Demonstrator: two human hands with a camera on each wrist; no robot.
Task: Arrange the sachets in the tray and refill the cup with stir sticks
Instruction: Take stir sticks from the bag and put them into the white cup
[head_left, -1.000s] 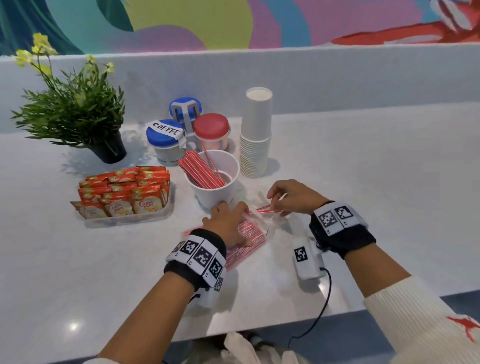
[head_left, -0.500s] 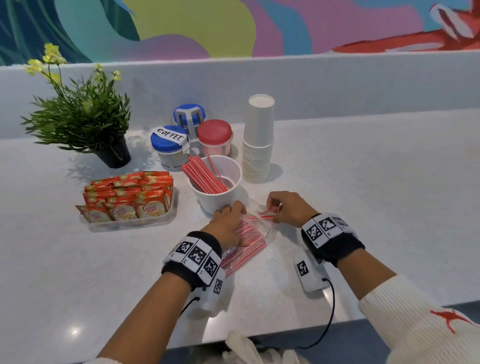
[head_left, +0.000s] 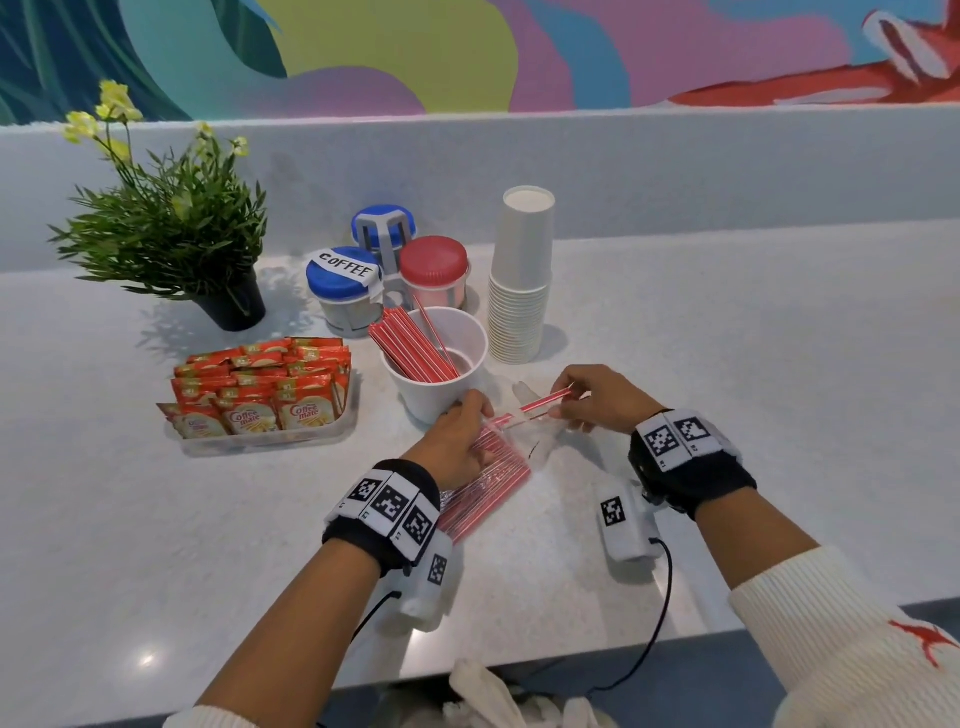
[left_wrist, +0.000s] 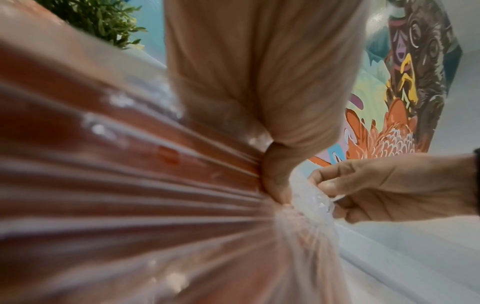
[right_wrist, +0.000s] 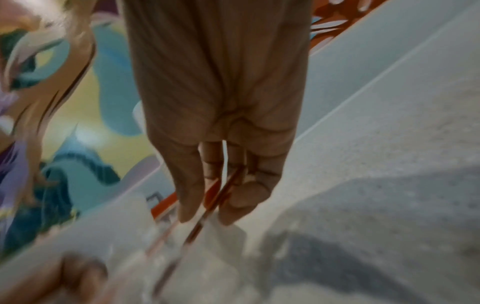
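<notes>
A clear bag of red-and-white stir sticks (head_left: 483, 483) lies on the counter in front of the white cup (head_left: 441, 395), which holds several stir sticks (head_left: 415, 348) leaning left. My left hand (head_left: 475, 415) grips the bag near its mouth, its thumb curled onto the plastic (left_wrist: 275, 181). My right hand (head_left: 563, 400) pinches a few stir sticks (head_left: 540, 405) drawn partway out of the bag's mouth; they run between its fingers (right_wrist: 221, 195). A clear tray (head_left: 260, 444) to the left holds rows of orange Coffee-mate sachets (head_left: 265, 389).
A stack of paper cups (head_left: 522, 280) stands right of the cup. Lidded jars (head_left: 343, 291) sit behind it, one labelled COFFEE. A potted plant (head_left: 171, 228) is at back left. The counter's front edge (head_left: 519, 660) is close to me.
My right hand has pulled the pinched sticks farther out of the bag, up and to the right. My left hand stays on the bag.
</notes>
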